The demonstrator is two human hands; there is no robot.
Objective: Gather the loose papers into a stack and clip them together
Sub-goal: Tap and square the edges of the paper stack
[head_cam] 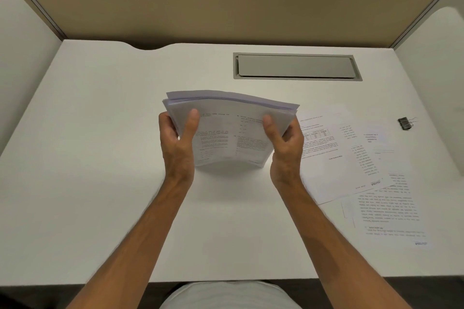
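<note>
Both hands grip a stack (231, 130) of papers at centre frame, stood on its lower edge on the desk (100, 133): the left hand (178, 138) pinches its left side, the right hand (283, 143) its right. The job looks about half done. Several loose sheets (351, 158) lie fanned at right of frame, ungathered, and the clip (405, 123) sits untouched at far right. The stack's long axis runs left to right across the frame, printed face toward the camera, top edge bowing away.
</note>
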